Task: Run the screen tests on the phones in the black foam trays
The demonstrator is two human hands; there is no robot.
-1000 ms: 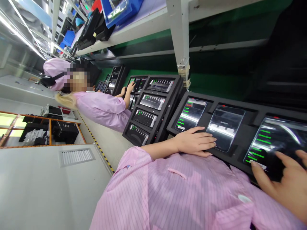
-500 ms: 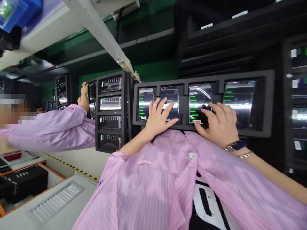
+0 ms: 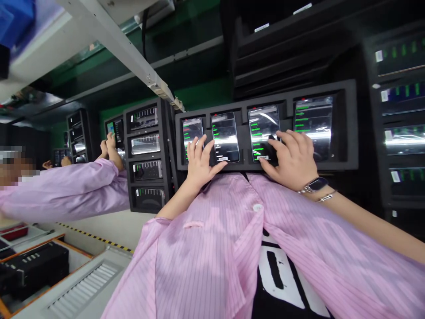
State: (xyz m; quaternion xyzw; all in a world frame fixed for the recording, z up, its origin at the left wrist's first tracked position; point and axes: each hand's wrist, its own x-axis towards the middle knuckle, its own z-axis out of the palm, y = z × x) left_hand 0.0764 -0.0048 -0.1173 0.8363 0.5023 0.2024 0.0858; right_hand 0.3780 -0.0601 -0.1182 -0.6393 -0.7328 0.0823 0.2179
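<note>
A black tray (image 3: pixel 351 128) lies in front of me with smartphones in its compartments, their dark screens showing green text lines. Over the lower part of the leftmost phone (image 3: pixel 192 127) is my left hand (image 3: pixel 199 167), fingers spread and holding nothing. The second phone (image 3: pixel 227 138) shows in full beside that thumb. My right hand (image 3: pixel 294 157) is curved above the right side of the third phone (image 3: pixel 264 118), fingers apart, thumb near its lower edge; whether it touches the glass I cannot tell. Its knuckles partly cover the rightmost phone (image 3: pixel 315 113).
Another tray of phones (image 3: pixel 161 168) stands to the left, close to a co-worker's sleeve (image 3: pixel 66 190) and hands (image 3: pixel 113 153). More phones sit in a rack (image 3: pixel 378 146) on the right. A white metal post (image 3: pixel 126 42) slants down behind my tray. Black trays (image 3: pixel 275 53) are stacked behind.
My left hand has moved from the second phone to the leftmost one, uncovering the second screen, which now shows text lines. My right hand stays by the third phone. The view has shifted slightly.
</note>
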